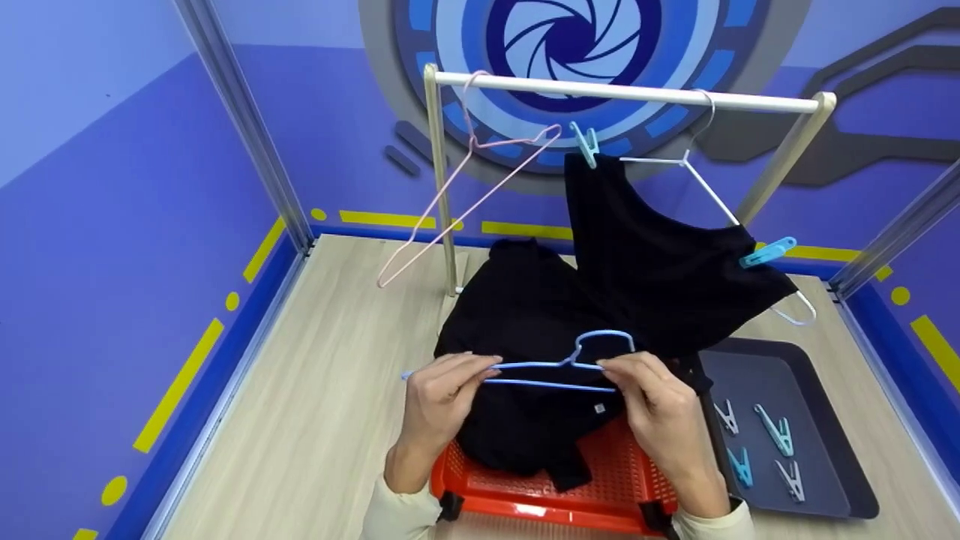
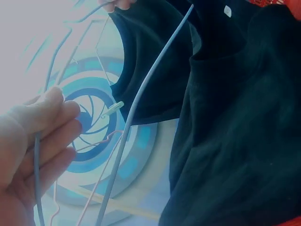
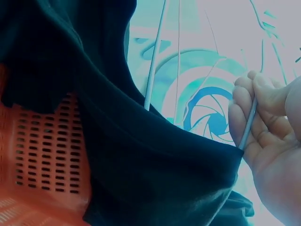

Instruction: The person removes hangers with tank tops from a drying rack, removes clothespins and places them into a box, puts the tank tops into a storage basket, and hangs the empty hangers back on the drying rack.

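A blue clothes hanger (image 1: 551, 385) is held level by both hands in the head view, its hook pointing away. My left hand (image 1: 444, 397) pinches its left shoulder between thumb and fingers; the same grip shows in the left wrist view. On the other side of the hook, my right hand (image 1: 658, 409) pinches the right shoulder. Beneath the hanger lies a black garment (image 1: 517, 300) with a small white label. In the right wrist view, the hanger's bars pass out of sight at the garment's black cloth (image 3: 155, 150), near my right fingers.
A red basket (image 1: 525, 507) stands under the garment. On the rack (image 1: 622, 88) hang a pink hanger (image 1: 427, 217) and a white hanger (image 1: 712, 193) with black clothing (image 1: 660, 255) clipped by two clothespins. Several more clothespins lie in a dark tray (image 1: 832, 435) at right.
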Demonstrator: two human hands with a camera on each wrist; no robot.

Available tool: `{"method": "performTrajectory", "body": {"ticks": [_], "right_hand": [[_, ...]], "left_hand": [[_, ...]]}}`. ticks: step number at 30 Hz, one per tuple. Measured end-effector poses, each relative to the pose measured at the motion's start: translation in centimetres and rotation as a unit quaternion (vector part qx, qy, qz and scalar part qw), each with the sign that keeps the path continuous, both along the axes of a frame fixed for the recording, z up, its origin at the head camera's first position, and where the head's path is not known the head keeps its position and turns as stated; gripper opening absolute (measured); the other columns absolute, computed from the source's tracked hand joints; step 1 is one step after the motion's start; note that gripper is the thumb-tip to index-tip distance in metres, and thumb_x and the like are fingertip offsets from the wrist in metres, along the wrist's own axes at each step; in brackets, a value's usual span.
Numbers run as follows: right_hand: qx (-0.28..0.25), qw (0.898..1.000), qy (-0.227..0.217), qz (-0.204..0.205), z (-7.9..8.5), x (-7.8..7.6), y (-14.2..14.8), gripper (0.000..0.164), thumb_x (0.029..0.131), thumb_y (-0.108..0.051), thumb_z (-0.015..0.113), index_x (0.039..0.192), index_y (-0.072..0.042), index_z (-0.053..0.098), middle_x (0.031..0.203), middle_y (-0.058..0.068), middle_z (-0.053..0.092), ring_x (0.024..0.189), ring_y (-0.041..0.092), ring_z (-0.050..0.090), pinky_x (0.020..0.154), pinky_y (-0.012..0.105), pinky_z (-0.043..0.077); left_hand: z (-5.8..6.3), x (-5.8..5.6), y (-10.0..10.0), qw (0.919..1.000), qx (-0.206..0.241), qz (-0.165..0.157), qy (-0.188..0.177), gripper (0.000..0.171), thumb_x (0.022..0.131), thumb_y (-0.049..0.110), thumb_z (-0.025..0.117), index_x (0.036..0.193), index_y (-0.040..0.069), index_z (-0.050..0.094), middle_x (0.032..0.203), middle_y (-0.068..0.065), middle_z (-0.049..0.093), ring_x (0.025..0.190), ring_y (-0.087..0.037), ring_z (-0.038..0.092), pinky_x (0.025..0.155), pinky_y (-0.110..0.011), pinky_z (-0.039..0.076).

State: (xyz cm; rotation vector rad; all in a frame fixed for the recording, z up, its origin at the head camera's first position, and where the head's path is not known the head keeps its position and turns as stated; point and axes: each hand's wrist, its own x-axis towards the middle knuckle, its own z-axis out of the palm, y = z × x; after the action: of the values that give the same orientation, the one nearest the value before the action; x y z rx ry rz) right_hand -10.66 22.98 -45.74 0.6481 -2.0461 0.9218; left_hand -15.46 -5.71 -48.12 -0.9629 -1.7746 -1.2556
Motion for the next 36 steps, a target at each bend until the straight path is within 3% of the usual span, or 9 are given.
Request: {"method": "performTrajectory", "body": {"ticks": [1, 5, 8, 12, 18, 24, 27, 32, 36], "right_hand": [[-0.002, 1.000, -0.001, 0.001, 0.0, 0.0, 0.3, 0.012, 0.096, -0.003, 0.076, 0.108, -0.002, 0.079, 0.103, 0.010, 0.076, 0.095, 0.025, 0.073, 0.096, 0.018, 0.051], [-0.016, 1.000, -0.014, -0.014, -0.2, -0.1, 2.7, 0.048, 0.099, -0.035, 0.075, 0.126, 0.005, 0.073, 0.122, 0.019, 0.073, 0.115, 0.032, 0.066, 0.109, 0.026, 0.045], [-0.009, 0.998, -0.050, -0.037, -0.5, 0.0, 4.8, 0.051, 0.091, -0.020, 0.085, 0.133, 0.004, 0.070, 0.128, 0.020, 0.071, 0.123, 0.029, 0.062, 0.112, 0.023, 0.039], [0.030, 0.994, -0.094, -0.050, -1.1, 0.2, 6.3, 0.056, 0.074, 0.007, 0.091, 0.126, -0.001, 0.075, 0.122, 0.013, 0.074, 0.117, 0.024, 0.064, 0.107, 0.014, 0.039], [0.022, 0.997, -0.062, -0.050, -1.8, -0.1, 6.4, 0.045, 0.076, 0.021, 0.082, 0.112, -0.006, 0.082, 0.101, 0.004, 0.079, 0.096, 0.004, 0.069, 0.088, 0.008, 0.046], [-0.022, 0.998, -0.039, -0.035, -1.5, 0.0, 6.6, 0.044, 0.075, 0.030, 0.073, 0.109, 0.004, 0.081, 0.099, 0.016, 0.078, 0.093, 0.001, 0.070, 0.087, 0.010, 0.049], [-0.046, 0.997, -0.032, -0.047, -0.9, 0.4, 6.5, 0.042, 0.075, 0.032, 0.071, 0.108, 0.008, 0.080, 0.100, 0.022, 0.077, 0.096, -0.003, 0.070, 0.087, 0.010, 0.050], [-0.088, 0.990, -0.029, -0.110, -1.0, 0.6, 7.1, 0.028, 0.086, 0.024, 0.070, 0.108, 0.009, 0.079, 0.098, 0.026, 0.076, 0.095, -0.006, 0.067, 0.083, 0.010, 0.048], [-0.127, 0.971, -0.047, -0.196, -1.7, 0.6, 8.2, 0.024, 0.088, 0.021, 0.072, 0.107, 0.007, 0.081, 0.097, 0.026, 0.076, 0.091, -0.011, 0.064, 0.079, 0.009, 0.045]], "left_hand": [[-0.1, 0.0, -0.1, 1.0000, 0.004, -0.002, -0.007, 0.019, 0.086, -0.006, 0.083, 0.103, 0.002, 0.083, 0.096, -0.007, 0.080, 0.084, -0.023, 0.076, 0.079, -0.031, 0.062], [-0.3, -0.1, -0.3, 0.9997, 0.019, -0.004, -0.017, 0.019, 0.086, -0.010, 0.081, 0.103, 0.001, 0.083, 0.096, -0.008, 0.080, 0.084, -0.022, 0.077, 0.079, -0.030, 0.061], [-0.3, -0.2, -0.5, 0.9994, 0.031, -0.005, -0.018, 0.024, 0.083, -0.015, 0.081, 0.102, -0.001, 0.083, 0.096, -0.008, 0.080, 0.083, -0.022, 0.077, 0.079, -0.029, 0.061], [-0.4, -0.3, -0.8, 0.9990, 0.039, -0.002, -0.022, 0.029, 0.080, -0.018, 0.082, 0.103, 0.000, 0.083, 0.097, -0.008, 0.080, 0.083, -0.022, 0.077, 0.078, -0.028, 0.061], [-0.5, -0.2, -1.0, 0.9988, 0.044, -0.006, -0.021, 0.030, 0.079, -0.019, 0.082, 0.104, -0.001, 0.083, 0.097, -0.009, 0.080, 0.082, -0.022, 0.078, 0.077, -0.029, 0.062], [-0.4, -0.2, -1.7, 0.9982, 0.053, -0.006, -0.028, 0.030, 0.080, -0.019, 0.082, 0.104, -0.001, 0.083, 0.099, -0.010, 0.080, 0.082, -0.023, 0.078, 0.077, -0.029, 0.062], [-0.4, -0.2, -2.2, 0.9975, 0.061, -0.006, -0.036, 0.031, 0.079, -0.020, 0.082, 0.104, -0.003, 0.082, 0.099, -0.011, 0.080, 0.083, -0.023, 0.078, 0.077, -0.029, 0.062], [-0.3, -0.1, -3.2, 0.9961, 0.073, 0.015, -0.047, 0.031, 0.079, -0.021, 0.082, 0.104, -0.003, 0.082, 0.098, -0.011, 0.080, 0.082, -0.023, 0.079, 0.076, -0.027, 0.062], [0.0, -0.1, -4.4, 0.9935, 0.078, 0.064, -0.054, 0.031, 0.077, -0.020, 0.083, 0.102, -0.002, 0.083, 0.094, -0.009, 0.080, 0.079, -0.023, 0.078, 0.072, -0.023, 0.060]]}}
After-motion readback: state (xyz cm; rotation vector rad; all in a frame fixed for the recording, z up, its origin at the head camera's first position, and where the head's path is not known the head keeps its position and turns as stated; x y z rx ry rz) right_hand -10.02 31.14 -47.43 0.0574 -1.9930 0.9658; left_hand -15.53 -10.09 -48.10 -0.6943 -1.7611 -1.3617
